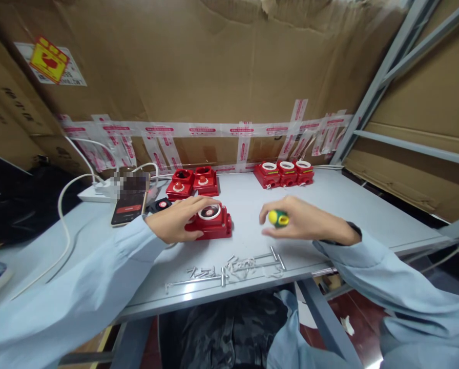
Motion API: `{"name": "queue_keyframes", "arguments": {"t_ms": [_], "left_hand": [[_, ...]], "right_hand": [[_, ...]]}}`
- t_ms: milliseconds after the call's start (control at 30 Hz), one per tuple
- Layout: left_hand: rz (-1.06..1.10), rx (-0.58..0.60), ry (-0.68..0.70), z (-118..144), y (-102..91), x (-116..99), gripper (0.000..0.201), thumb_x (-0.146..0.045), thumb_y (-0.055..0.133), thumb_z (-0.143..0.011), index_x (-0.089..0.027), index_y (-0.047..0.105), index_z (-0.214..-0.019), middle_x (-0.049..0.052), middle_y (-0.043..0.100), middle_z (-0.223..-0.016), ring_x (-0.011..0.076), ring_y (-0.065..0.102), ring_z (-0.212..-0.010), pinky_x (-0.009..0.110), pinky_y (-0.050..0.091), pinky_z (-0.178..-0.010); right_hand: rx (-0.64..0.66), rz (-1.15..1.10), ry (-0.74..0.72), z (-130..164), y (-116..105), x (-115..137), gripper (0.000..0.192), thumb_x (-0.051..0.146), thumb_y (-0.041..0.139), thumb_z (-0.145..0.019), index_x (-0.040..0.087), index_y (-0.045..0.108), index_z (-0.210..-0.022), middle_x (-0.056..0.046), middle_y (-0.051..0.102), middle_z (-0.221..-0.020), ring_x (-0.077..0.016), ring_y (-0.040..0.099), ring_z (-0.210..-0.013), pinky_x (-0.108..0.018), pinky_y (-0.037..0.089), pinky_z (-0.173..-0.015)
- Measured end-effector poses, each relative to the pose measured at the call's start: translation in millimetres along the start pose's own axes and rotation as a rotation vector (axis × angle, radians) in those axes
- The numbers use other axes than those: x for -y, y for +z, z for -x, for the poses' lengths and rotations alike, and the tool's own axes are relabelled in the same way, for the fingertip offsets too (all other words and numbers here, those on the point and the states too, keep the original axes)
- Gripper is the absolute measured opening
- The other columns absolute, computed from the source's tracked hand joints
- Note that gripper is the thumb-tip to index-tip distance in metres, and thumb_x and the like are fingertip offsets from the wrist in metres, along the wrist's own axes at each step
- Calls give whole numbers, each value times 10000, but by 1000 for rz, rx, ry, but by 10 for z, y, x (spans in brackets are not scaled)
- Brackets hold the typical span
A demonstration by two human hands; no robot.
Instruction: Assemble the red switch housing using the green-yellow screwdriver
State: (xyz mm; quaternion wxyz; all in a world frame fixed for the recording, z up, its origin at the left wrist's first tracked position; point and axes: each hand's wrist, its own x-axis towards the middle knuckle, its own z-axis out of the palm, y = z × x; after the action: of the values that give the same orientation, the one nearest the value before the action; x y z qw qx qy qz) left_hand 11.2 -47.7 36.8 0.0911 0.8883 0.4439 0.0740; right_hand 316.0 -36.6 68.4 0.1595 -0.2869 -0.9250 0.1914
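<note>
My left hand (173, 219) is closed around the left side of a red housing (218, 229), which lies on the table. A white ring with a dark round centre sits on the housing's top. To the right of it, apart from the housing, my right hand (304, 218) grips a screwdriver (278, 219) by its green and yellow handle; its shaft cannot be made out. Near the front edge lie several small screws (202, 272) and thin metal rods (199, 280). A black round part (160, 205) lies just behind my left hand.
Two red housings (204, 182) with dark openings stand behind the held one. Three more with white rings (287, 174) line the back right. A phone (130, 200) leans by a white power strip (95, 192) and cables at left. Cardboard (214, 77) walls the back; a metal frame (379, 82) rises at right.
</note>
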Motion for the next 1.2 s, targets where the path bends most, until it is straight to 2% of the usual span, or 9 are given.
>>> {"name": "queue_keyframes", "arguments": {"t_ms": [67, 167, 433, 600, 767, 900, 967, 1100, 1200], "left_hand": [[-7, -12, -8, 19, -2, -23, 637, -295, 593, -788, -239, 342, -1371, 123, 446, -1386, 308, 454, -1235, 479, 388, -999], [-4, -35, 21, 16, 35, -33, 614, -321, 587, -813, -252, 339, -1370, 123, 438, -1392, 299, 444, -1249, 465, 386, -1004], [13, -86, 54, -41, 195, 25, 649, -261, 611, -795, -232, 316, -1372, 127, 467, -1319, 288, 486, -1184, 463, 390, -987], [41, -137, 88, -41, 195, 25, 633, -314, 623, -810, -215, 344, -1370, 141, 464, -1341, 299, 479, -1204, 481, 395, -996], [258, -303, 267, -14, 79, -193, 445, -281, 524, -899, -195, 452, -1329, 126, 488, -1372, 275, 416, -1296, 437, 345, -1076], [607, -167, 283, 9, 31, -483, 351, -289, 459, -938, -188, 549, -1262, 101, 620, -1220, 243, 572, -1122, 360, 450, -959], [683, -111, 297, -14, 43, -596, 306, -270, 473, -933, -161, 596, -1191, 102, 650, -1146, 213, 607, -1032, 323, 470, -903], [633, -114, 358, -122, 91, -685, 199, -207, 504, -916, -125, 673, -982, 96, 688, -957, 173, 615, -918, 294, 458, -874], [558, -140, 331, -192, 127, -659, 212, -229, 506, -915, -122, 689, -921, 92, 700, -889, 164, 623, -849, 278, 464, -816]], "right_hand": [[229, 62, 40, 17, 88, -13, 129, 259, 627, -747, 179, 682, -831, -24, 700, -774, -138, 610, -684, -258, 435, -674], [377, 103, 79, 13, 186, -44, 149, 225, 592, -725, 186, 699, -821, -20, 702, -762, -134, 597, -666, -244, 410, -641], [477, 166, 108, -92, 292, -87, 83, 210, 604, -635, 159, 621, -698, 2, 591, -624, -93, 450, -545, -219, 310, -524], [270, 138, 75, -95, 86, -48, 29, 162, 573, -637, 159, 577, -665, 33, 527, -567, -73, 395, -506, -211, 311, -512], [8, 56, -11, -94, -183, 71, 106, 117, 559, -643, 160, 602, -731, 38, 571, -628, -67, 457, -555, -187, 365, -542], [-148, 57, -82, -148, -245, 182, 92, 122, 583, -646, 156, 609, -728, 45, 574, -617, -61, 466, -545, -178, 371, -523], [-206, 72, -105, -177, -256, 205, 77, 120, 593, -644, 153, 610, -711, 46, 570, -597, -59, 462, -530, -181, 370, -512], [-366, 132, -108, -192, -310, 196, 51, 120, 611, -642, 154, 612, -680, 42, 575, -580, -62, 462, -511, -195, 371, -505], [-469, 153, -76, -164, -377, 182, 43, 132, 603, -657, 166, 612, -682, 38, 586, -597, -71, 476, -519, -203, 380, -503]]}}
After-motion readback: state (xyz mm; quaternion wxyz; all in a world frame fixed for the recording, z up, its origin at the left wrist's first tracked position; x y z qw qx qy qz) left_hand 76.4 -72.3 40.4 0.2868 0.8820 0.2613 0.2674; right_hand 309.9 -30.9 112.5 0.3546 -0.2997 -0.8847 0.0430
